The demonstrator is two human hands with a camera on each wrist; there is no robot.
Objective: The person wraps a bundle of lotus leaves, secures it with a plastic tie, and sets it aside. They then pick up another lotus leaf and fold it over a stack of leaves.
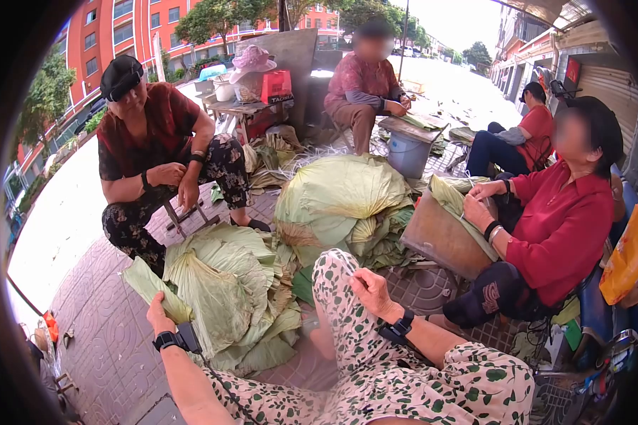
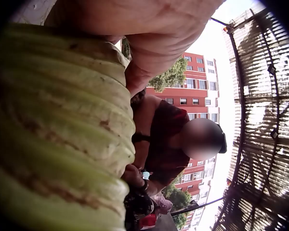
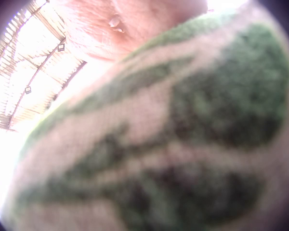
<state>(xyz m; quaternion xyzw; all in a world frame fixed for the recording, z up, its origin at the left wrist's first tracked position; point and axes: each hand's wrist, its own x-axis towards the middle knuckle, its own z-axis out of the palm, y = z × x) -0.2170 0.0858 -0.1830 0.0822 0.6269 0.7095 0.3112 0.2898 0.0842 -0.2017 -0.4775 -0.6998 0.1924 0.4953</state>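
Presumably to retain pleats, my left hand (image 1: 160,316) grips the folded leaf (image 1: 147,283) by the leaf pile (image 1: 218,301), my right hand (image 1: 374,293) clenched, apparently empty.

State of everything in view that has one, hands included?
Left hand: holds leaf bundle
Leaf bundle: folded, held
Right hand: curled, contents unclear
Near leaf pile: layered
Far leaf pile: heaped, partly browned
Bucket: upright, covered by board
Red bag: upright
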